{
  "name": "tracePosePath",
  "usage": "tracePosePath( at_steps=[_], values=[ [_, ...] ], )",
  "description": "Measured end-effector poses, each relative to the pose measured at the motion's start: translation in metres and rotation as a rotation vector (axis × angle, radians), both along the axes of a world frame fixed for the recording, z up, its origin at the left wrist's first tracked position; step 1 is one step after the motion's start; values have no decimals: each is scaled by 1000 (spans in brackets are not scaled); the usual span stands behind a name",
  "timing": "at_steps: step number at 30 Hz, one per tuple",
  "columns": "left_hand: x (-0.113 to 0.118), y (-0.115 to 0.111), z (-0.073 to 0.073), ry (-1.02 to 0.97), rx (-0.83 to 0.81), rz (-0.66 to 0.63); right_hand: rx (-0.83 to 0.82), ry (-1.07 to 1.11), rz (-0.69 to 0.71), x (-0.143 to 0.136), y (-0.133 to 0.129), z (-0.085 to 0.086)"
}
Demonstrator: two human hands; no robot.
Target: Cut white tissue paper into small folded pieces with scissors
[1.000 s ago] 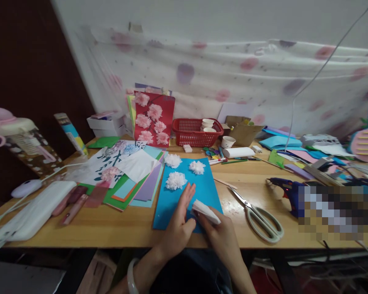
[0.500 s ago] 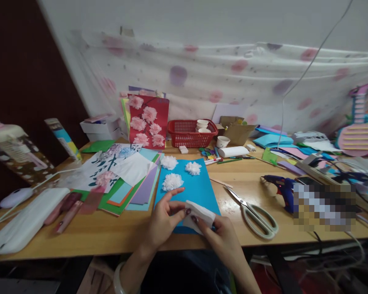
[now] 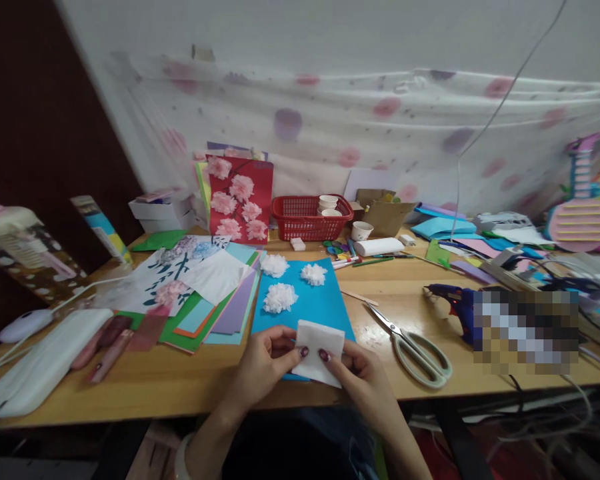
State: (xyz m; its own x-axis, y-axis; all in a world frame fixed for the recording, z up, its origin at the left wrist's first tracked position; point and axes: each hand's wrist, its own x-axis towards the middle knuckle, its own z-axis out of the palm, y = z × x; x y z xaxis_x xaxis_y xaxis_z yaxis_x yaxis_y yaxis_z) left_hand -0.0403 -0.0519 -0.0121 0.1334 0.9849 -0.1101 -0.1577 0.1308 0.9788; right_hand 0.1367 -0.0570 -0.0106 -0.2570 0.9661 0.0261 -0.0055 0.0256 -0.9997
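Note:
Both hands pinch a folded square of white tissue paper (image 3: 320,343) by its sides, thumbs on the near face. My left hand (image 3: 263,363) is closed on its left edge, and my right hand (image 3: 363,377) is closed on its right edge; the fingers behind it are partly hidden. Beneath and beyond it lies a blue sheet of paper (image 3: 323,300). Three ruffled white paper flowers sit on that sheet: one at the upper left (image 3: 274,265), one at the upper right (image 3: 313,274) and a larger one lower down (image 3: 280,298).
Scissors (image 3: 413,347) and a blue glue gun (image 3: 455,303) lie to the right. Coloured papers (image 3: 235,303) spread out on the left. At the back stand a red picture of pink flowers (image 3: 240,200) and a red basket (image 3: 305,230) with paper cups. A white roll (image 3: 379,247) lies nearby.
The white tissue paper has turned from a slant to nearly upright, its flat face toward me. My left fingers, spread before, have closed on its left edge.

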Motion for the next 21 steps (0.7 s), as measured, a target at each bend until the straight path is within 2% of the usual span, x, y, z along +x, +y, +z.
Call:
tracePosePath(
  at_steps=[4,8,13,17,21],
  values=[
    [-2,0,4,-74,-43,-9,-59,101,41,1,1,0],
    [-5,-2,10,-122,-70,-96,-61,129,10,3,0,-2],
    [-8,-3,10,-258,-143,-142,-68,183,22,8,-1,-16],
    [-10,-4,6,-349,-111,-174,-60,181,18,11,-2,-24],
    [-11,-5,5,-301,-55,-179,-69,164,11,14,-2,-24]
  ],
)
